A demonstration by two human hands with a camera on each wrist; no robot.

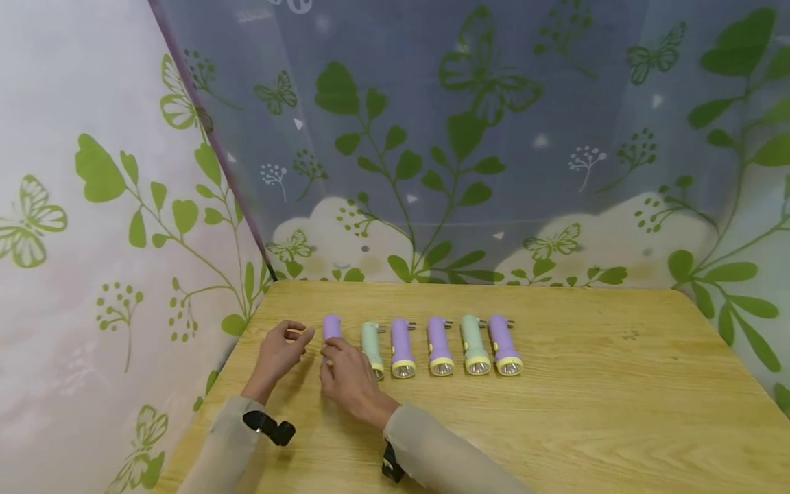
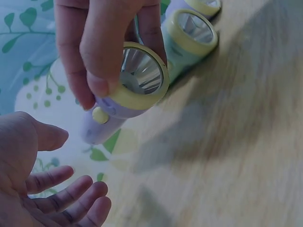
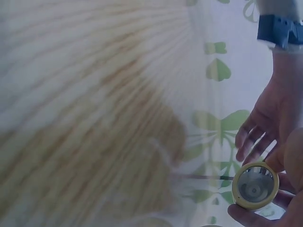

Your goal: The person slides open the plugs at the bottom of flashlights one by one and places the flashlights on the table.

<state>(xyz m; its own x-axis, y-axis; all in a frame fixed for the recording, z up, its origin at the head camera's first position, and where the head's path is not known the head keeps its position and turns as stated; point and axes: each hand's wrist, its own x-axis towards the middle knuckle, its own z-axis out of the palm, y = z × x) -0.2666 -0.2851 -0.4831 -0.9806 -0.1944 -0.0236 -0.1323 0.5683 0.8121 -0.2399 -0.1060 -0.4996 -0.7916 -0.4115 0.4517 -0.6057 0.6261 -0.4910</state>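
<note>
The leftmost purple flashlight [image 1: 331,327] stands at the left end of a row, its back end pointing toward the wall. My right hand [image 1: 353,379] grips it near the lens; in the left wrist view the thumb and fingers are around the yellow-rimmed head [image 2: 137,101]. The lens [image 3: 255,185] also shows between the right hand's fingers in the right wrist view. Just left of that flashlight is my left hand [image 1: 280,353], fingers loosely bent and holding nothing. A green flashlight [image 1: 370,337] lies right beside the right hand, which partly covers it.
Farther right in the row lie purple flashlights [image 1: 401,339] and another green flashlight [image 1: 472,343], lenses toward me, some with plug prongs showing. They rest on a wooden table [image 1: 586,412]. Printed curtains [image 1: 555,171] rise behind the table and at its sides.
</note>
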